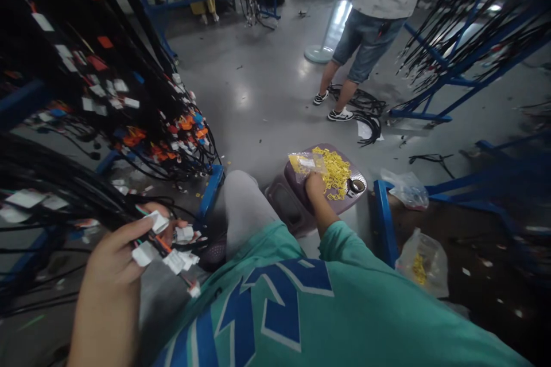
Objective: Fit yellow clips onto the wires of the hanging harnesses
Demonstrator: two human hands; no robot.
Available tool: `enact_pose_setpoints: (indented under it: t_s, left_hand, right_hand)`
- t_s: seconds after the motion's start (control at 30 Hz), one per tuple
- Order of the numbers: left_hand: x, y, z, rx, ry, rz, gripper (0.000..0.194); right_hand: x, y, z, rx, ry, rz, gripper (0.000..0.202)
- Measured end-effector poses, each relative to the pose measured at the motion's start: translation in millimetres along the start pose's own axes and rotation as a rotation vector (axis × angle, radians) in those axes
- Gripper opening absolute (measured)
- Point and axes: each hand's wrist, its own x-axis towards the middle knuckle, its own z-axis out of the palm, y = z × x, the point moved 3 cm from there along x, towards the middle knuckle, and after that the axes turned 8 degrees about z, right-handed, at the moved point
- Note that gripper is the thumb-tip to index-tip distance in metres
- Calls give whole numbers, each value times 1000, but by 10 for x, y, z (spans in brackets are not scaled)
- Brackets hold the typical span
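At the lower left, my left hand (pixel 123 243) is closed round a bunch of cable ends with white connectors (pixel 174 261), its thumb and fingers near one white plug. My right hand (pixel 315 184) reaches down to a purple stool (pixel 297 180), at the edge of a pile of small yellow pieces (pixel 336 169). A clear plastic bag (pixel 306 163) with yellow pieces lies just above that hand. The right fingertips are hidden, so what they touch cannot be made out. A black tape roll (pixel 357 186) rests on the stool's right side.
Black cable harnesses (pixel 129 92) hang from a blue rack at the left. Ahead, a person in denim shorts (pixel 370 34) stands by coiled cables (pixel 368 120). Blue frame bars (pixel 385 223) and a bag of yellow pieces (pixel 424 264) are at the right.
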Motion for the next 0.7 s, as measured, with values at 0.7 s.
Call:
enact_pose_setpoints:
  t_s: [0.7]
  left_hand:
    - [-110, -139, 269, -382, 14, 43, 29]
  right_hand:
    - [-1861, -775, -908, 1343, -910, -390, 16]
